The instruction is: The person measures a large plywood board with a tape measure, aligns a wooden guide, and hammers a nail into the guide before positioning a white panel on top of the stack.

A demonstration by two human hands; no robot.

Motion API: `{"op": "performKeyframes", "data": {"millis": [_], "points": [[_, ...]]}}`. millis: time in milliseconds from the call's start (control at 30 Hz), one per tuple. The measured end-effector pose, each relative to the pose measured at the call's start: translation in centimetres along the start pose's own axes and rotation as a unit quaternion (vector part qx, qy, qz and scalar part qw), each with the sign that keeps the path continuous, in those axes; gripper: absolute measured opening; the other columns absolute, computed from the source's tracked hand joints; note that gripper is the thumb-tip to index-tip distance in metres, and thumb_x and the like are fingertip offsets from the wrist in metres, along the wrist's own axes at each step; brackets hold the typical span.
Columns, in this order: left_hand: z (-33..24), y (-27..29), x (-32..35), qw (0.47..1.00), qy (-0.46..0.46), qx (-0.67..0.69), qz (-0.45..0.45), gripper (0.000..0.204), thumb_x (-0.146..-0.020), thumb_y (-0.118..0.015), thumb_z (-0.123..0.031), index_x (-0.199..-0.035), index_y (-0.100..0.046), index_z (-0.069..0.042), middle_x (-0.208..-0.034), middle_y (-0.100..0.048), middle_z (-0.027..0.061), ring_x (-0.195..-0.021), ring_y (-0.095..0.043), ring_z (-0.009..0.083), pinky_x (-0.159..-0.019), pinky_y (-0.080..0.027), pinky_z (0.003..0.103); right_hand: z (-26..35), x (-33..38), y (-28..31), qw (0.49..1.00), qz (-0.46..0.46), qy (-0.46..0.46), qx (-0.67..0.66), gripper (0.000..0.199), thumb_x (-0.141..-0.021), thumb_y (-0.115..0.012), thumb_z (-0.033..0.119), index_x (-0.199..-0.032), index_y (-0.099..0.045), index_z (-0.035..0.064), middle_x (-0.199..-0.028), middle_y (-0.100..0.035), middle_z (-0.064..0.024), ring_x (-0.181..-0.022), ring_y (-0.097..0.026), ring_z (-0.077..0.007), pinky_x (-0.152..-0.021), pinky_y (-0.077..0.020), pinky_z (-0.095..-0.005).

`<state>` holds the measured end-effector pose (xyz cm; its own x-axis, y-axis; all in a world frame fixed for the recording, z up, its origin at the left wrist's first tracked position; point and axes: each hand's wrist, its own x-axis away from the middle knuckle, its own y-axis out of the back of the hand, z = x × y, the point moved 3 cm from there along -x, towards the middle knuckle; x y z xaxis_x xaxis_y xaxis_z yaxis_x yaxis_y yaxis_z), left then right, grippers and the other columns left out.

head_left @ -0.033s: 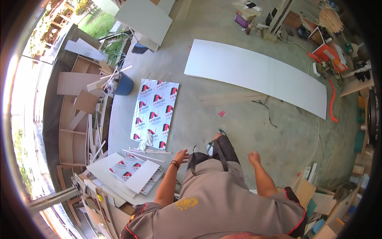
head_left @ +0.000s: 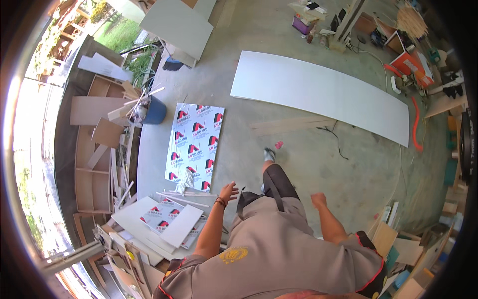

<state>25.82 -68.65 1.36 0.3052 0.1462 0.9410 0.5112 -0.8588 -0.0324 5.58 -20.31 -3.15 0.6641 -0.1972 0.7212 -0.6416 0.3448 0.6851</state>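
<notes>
My left hand [head_left: 228, 192] hangs at my left side with its fingers apart and nothing in it. Closest to it are thin white strips [head_left: 185, 198] on the floor and a board in printed white film [head_left: 195, 139], with a crumpled whitish wad [head_left: 186, 180] on its near end. On the other side, my right hand [head_left: 318, 200] is curled closed over the bare floor, touching nothing; no object shows in it. Farther off lies a long white panel [head_left: 318, 92], and pale wooden strips [head_left: 291, 124] rest on the floor before it.
Stacked white boards [head_left: 137, 219] lie at near left. A blue bucket of offcuts [head_left: 157, 112] stands beyond. A black cord [head_left: 339, 143] and a small pink scrap [head_left: 279, 145] are on the floor ahead. An orange hose [head_left: 416, 127] and wood pieces [head_left: 409, 251] line the right.
One foot has stepped forward, close to the pink scrap. My view has shifted slightly, and both hands stay at my sides.
</notes>
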Motion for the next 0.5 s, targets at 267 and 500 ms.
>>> {"op": "performKeyframes", "data": {"millis": [267, 500], "points": [[-30.0, 4.2, -12.6, 0.998, -0.044, -0.034, 0.01, 0.056, -0.099, -0.055, -0.044, -0.137, -0.051, -0.004, -0.128, -0.062, 0.0192, -0.113, -0.065, 0.0298, -0.091, -0.055, 0.046, 18.1, -7.5, -3.3, 0.98, 0.081, -0.135, -0.124, 0.023, -0.085, -0.062, 0.021, -0.077, -0.067, -0.0004, -0.073, -0.068, -0.0156, -0.062, -0.067, -0.0267, -0.054, -0.0591, -0.0425], [-57.1, 10.3, -26.1, 0.978, -0.026, -0.2, -0.045, 0.052, -0.098, -0.056, -0.042, -0.133, -0.052, -0.003, -0.124, -0.064, 0.0192, -0.106, -0.066, 0.0311, -0.084, -0.056, 0.05, 51.9, -13.5, -2.4, 0.89, 0.176, -0.117, -0.404, 0.044, -0.089, -0.065, 0.041, -0.108, -0.069, 0.0015, -0.099, -0.07, -0.014, -0.088, -0.067, -0.0252, -0.078, -0.0572, -0.0477]]}}
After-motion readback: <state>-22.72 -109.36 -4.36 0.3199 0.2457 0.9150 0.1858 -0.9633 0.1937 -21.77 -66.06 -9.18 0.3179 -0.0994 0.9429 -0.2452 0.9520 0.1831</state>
